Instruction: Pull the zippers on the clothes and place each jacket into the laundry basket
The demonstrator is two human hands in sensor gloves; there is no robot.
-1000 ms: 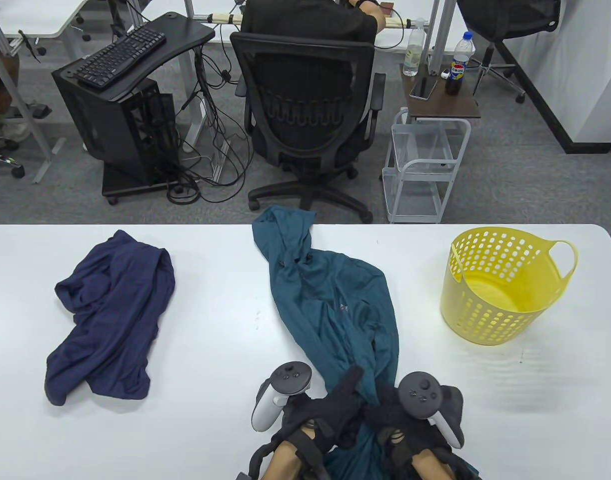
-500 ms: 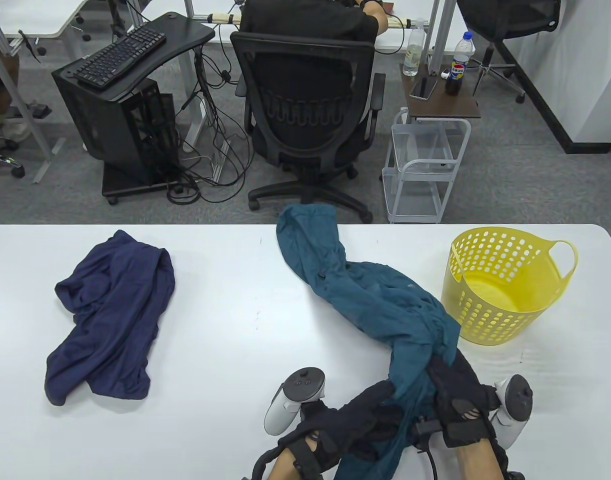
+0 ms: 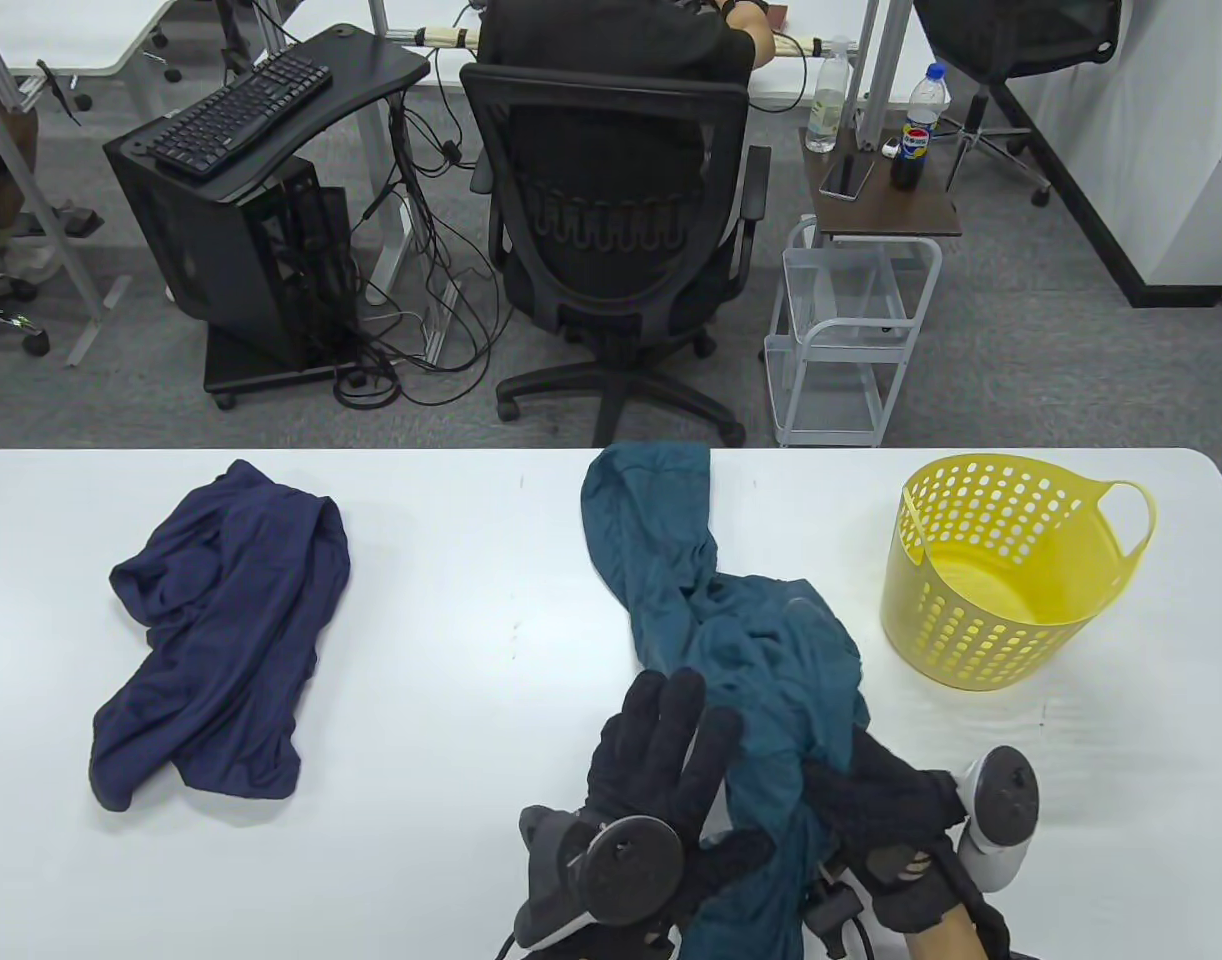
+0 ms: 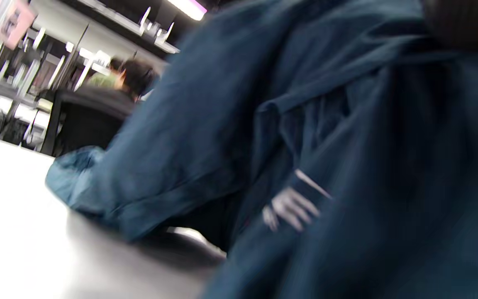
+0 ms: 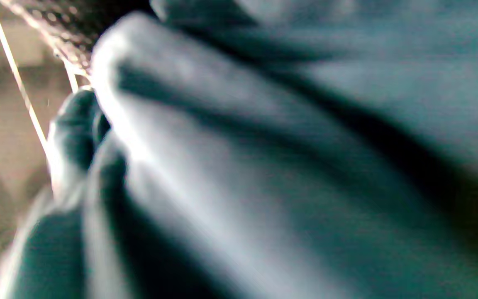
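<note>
A teal jacket (image 3: 761, 640) lies bunched across the middle of the white table (image 3: 451, 600), its hood (image 3: 651, 490) at the far edge. My right hand (image 3: 876, 790) grips the jacket's near part, fingers curled into the fabric. My left hand (image 3: 671, 745) is just left of the jacket with fingers straight and spread, holding nothing. A navy jacket (image 3: 221, 630) lies crumpled at the left. The yellow laundry basket (image 3: 1011, 590) stands at the right with nothing in it. Blurred teal jacket fabric (image 4: 347, 145) fills the left wrist view, and teal fabric (image 5: 305, 166) fills the right wrist view.
Beyond the table's far edge stand a black office chair (image 3: 611, 230) with a person seated in it, a small white cart (image 3: 841, 330) and a computer stand (image 3: 241, 210). Bare table surface lies between the two jackets.
My left hand let go of the teal jacket and moved forward with fingers spread. My right hand dragged the jacket rightward; the hood slid right along the far edge.
</note>
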